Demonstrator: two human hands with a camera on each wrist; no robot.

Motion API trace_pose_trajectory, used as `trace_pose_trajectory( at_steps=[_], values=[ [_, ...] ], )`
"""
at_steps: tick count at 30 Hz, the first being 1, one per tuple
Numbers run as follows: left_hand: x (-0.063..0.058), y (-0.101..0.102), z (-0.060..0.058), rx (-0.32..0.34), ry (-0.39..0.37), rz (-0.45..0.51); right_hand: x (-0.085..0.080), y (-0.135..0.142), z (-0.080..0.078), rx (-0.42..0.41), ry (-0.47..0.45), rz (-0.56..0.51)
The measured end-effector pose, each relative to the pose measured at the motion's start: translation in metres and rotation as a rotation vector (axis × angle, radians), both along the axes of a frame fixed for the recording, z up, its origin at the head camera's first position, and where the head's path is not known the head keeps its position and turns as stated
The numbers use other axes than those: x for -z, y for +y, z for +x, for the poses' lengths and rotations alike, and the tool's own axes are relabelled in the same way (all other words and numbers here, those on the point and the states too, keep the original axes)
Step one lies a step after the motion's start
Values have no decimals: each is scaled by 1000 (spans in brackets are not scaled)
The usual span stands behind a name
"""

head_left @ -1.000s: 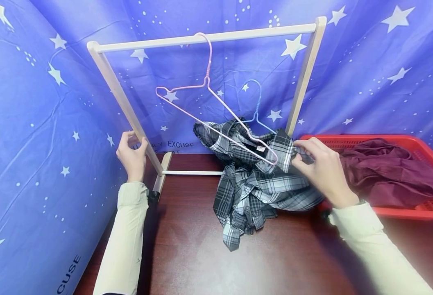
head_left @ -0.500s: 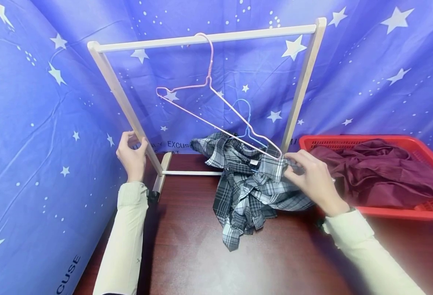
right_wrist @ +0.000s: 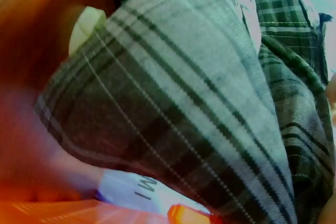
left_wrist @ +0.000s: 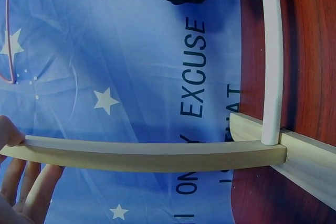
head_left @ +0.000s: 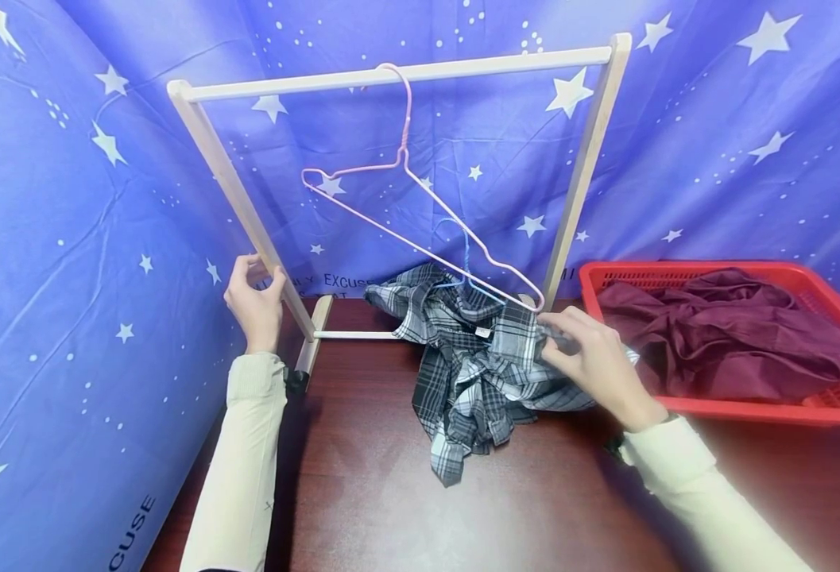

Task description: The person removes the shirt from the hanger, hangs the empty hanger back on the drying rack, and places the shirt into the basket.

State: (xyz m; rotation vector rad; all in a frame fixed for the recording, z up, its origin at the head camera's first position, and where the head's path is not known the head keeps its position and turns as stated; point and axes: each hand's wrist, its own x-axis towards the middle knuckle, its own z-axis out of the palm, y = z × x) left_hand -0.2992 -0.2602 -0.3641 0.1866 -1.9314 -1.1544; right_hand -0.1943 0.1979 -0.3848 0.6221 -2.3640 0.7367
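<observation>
A small wooden clothes rack (head_left: 228, 175) stands on the table, its left upright held between the thumb and fingers of my left hand (head_left: 253, 306). From its top bar hangs a bare pink wire hanger (head_left: 403, 137). Behind and below that, a blue hanger (head_left: 466, 253) sits partly inside a black, grey and white plaid shirt (head_left: 448, 381) that lies crumpled on the table. My right hand (head_left: 598, 365) pinches the shirt near its collar and shoulder, close to the pink hanger's lower right end. In the right wrist view the plaid cloth (right_wrist: 184, 98) fills most of the frame.
At the right stands a red plastic basket (head_left: 684, 409) with a dark maroon garment (head_left: 734, 338) in it. A blue curtain (head_left: 141, 262) with white stars encloses the back and left. The rack's low white crossbar (head_left: 358, 335) runs behind the shirt.
My right hand has moved left and down with the shirt's shoulder, and the blue hanger has sunk lower and left. The left hand and the pink hanger stay nearly where they were.
</observation>
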Motion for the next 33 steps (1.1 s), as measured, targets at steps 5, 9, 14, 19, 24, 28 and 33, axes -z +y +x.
trace_pose_trajectory(
  at_steps=[5,9,14,19,24,28,33],
  values=[
    [0,0,0,-2,0,2,7,-3,1,-26,-1,-6],
    [-1,1,1,1,1,6,11,-5,3,-42,-3,-10],
    [-2,1,2,9,-4,13,12,-7,5,-53,-12,-16],
    [-2,0,5,37,-24,30,14,-7,5,-58,-14,-22],
    [3,-3,18,41,-27,78,14,-8,6,-70,-21,-35],
    [10,-4,35,16,1,133,15,-9,7,-86,-36,-45],
    [17,5,51,90,-11,65,16,-8,7,-90,-53,-49]
  ],
)
